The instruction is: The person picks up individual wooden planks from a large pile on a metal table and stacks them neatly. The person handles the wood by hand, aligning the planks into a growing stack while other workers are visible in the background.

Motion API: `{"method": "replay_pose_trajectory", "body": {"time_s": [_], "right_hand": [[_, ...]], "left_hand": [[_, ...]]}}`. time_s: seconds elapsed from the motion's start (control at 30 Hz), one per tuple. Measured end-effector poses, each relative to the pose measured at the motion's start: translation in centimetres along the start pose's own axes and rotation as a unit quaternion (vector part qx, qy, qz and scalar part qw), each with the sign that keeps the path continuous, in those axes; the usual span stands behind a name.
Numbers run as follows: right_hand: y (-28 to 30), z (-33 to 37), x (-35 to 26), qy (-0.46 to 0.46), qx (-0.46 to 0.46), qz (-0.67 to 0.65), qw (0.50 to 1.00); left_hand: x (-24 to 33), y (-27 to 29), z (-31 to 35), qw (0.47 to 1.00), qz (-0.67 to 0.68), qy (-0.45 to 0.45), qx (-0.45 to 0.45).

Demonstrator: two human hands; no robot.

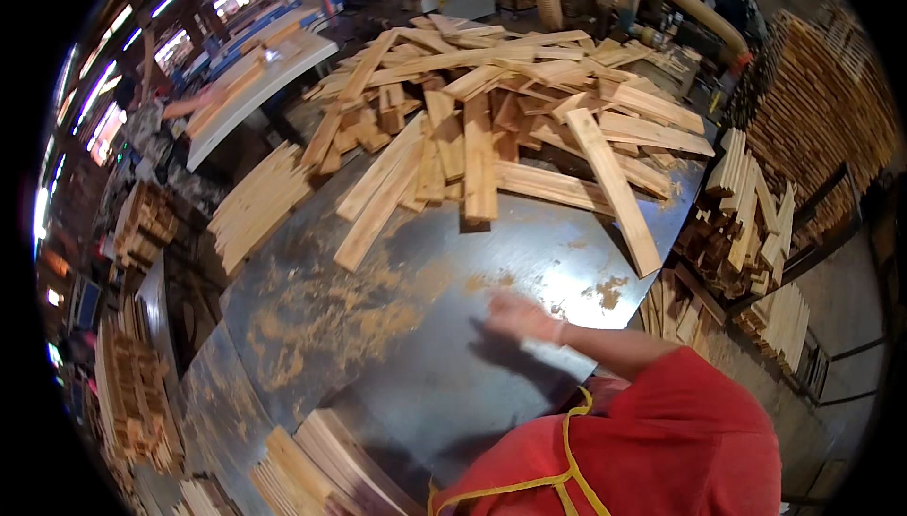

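My right hand (pixel 524 318) reaches over the metal table (pixel 416 393) from the right, above a bright patch of its top. Motion smears its fingers, and I make out nothing held in it. Its shadow falls on the metal just below. Beyond it lies a large loose heap of wooden boards (pixel 480 152), with one long board (pixel 614 195) slanting toward the table's right edge. My left hand does not show. Close to my body at the lower left is a row of boards (pixel 316 469), partly blurred.
Sawdust (pixel 331 318) covers much of the table's left half. A fanned board stack (pixel 255 204) stands at its left edge. To the right are loose boards (pixel 746 204) in a rack and a tall timber stack (pixel 822 100). One person (pixel 737 1) stands far right; another person's arm (pixel 194 102) reaches over a pale worktable.
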State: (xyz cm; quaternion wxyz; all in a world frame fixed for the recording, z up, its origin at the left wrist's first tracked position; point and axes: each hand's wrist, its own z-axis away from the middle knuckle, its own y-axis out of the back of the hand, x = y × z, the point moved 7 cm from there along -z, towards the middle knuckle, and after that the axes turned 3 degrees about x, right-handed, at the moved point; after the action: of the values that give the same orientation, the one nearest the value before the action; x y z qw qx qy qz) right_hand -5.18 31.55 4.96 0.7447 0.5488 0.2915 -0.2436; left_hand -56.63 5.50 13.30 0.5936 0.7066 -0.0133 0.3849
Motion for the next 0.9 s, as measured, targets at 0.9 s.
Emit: {"method": "replay_pose_trajectory", "body": {"time_s": [0.9], "right_hand": [[0.3,4.3,7.1,-0.062,-0.152,-0.449,0.878]], "left_hand": [[16.3,-23.5,4.7,0.983,0.055,0.104,-0.141]]}}
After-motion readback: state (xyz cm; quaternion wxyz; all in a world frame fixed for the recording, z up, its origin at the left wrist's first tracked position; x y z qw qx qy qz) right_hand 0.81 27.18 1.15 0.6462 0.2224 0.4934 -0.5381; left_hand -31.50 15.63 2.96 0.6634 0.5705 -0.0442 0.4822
